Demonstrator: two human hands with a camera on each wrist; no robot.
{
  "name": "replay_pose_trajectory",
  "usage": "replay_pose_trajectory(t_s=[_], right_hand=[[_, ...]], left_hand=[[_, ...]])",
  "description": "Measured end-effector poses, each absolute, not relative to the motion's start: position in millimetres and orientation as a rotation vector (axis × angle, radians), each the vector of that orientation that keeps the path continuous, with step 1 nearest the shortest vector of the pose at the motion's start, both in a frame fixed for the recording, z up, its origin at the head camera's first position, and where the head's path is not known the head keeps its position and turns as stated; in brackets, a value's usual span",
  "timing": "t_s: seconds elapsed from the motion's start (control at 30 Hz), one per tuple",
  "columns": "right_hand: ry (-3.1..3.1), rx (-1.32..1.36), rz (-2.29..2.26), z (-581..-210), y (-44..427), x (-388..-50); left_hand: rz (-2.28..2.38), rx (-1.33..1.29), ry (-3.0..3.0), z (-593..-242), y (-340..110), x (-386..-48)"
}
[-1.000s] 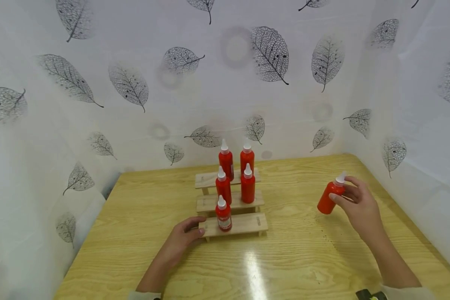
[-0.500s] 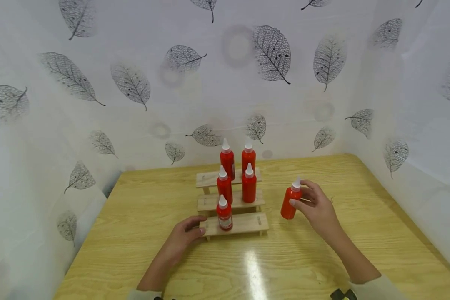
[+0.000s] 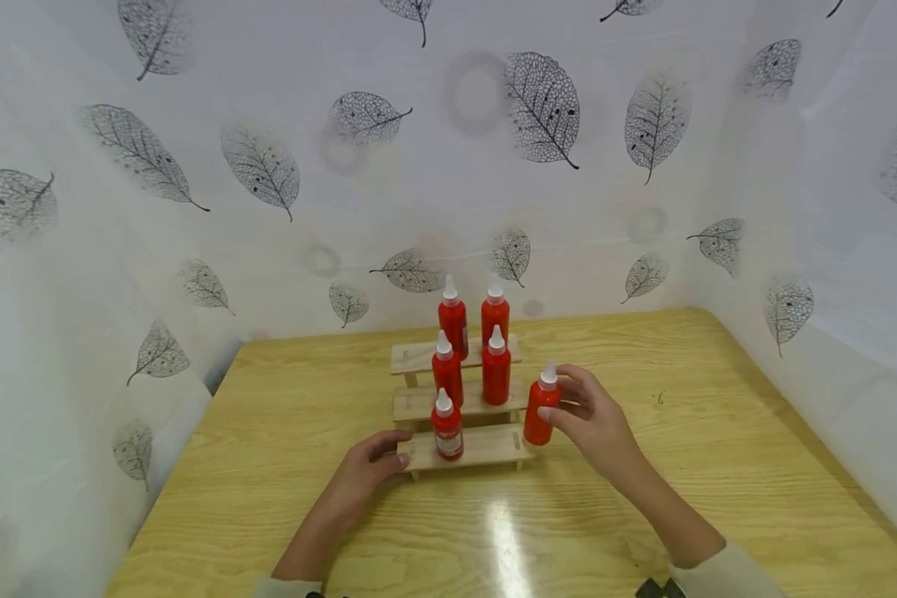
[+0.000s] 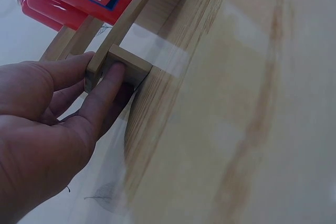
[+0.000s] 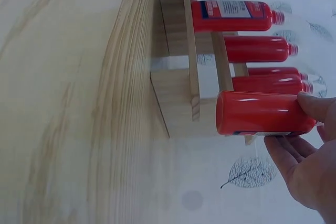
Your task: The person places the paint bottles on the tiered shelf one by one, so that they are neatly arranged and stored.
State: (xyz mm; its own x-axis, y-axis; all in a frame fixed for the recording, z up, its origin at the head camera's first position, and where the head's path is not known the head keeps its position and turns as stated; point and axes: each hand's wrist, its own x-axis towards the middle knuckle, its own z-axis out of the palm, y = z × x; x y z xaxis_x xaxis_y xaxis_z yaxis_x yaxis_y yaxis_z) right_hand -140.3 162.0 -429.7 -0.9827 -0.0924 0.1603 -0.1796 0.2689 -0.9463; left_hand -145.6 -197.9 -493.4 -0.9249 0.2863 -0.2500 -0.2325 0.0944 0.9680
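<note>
In the head view my right hand (image 3: 594,423) grips a red bottle (image 3: 541,415) with a white pointed cap near its top. The bottle is held up close to the right end of a wooden stepped rack (image 3: 486,447). In the right wrist view the held bottle (image 5: 262,114) has its base facing the rack's lowest step. My left hand (image 3: 366,469) holds the left end of that step. The left wrist view shows its thumb against the rack's leg (image 4: 128,64). On the lowest step stands one labelled red bottle (image 3: 448,432); two more stand on each higher step.
The rack is on a wood-grain table (image 3: 284,415). A white sheet with leaf prints (image 3: 448,166) hangs behind the table and along its sides. A small dark object (image 3: 659,588) sits by the right sleeve.
My right hand has carried the red bottle leftward from the table's right side to the rack's right end, and the bottle is now more upright. My left hand stays on the rack.
</note>
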Motion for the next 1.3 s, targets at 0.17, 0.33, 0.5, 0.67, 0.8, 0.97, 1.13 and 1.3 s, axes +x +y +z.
replay_pose_trajectory(t_s=[0.17,0.33,0.5,0.67,0.8,0.97,1.13,1.3], right_hand=[[-2.478,0.299,1.793,-430,148,-141],[-2.492,0.369,1.759,-431,134,-143],[-2.486,0.407,1.756,-430,123,-143],[-2.473,0.437,1.766,-431,119,-142],[-2.466,0.457,1.789,-434,118,-143],[-2.471,0.490,1.786,-438,117,-143],[-2.484,0.488,1.777,-439,117,-143],[-2.487,0.470,1.795,-440,116,-144]], left_hand=[[1.885,0.056,2.005,-495,-198,-145],[1.885,0.054,1.998,-495,-198,-145],[1.886,0.051,1.997,-496,-197,-145],[1.886,0.056,1.998,-496,-196,-145],[1.892,0.063,1.987,-496,-196,-144],[1.907,0.070,1.967,-495,-196,-144],[1.905,0.051,1.980,-495,-197,-144],[1.906,0.041,1.997,-494,-197,-145]])
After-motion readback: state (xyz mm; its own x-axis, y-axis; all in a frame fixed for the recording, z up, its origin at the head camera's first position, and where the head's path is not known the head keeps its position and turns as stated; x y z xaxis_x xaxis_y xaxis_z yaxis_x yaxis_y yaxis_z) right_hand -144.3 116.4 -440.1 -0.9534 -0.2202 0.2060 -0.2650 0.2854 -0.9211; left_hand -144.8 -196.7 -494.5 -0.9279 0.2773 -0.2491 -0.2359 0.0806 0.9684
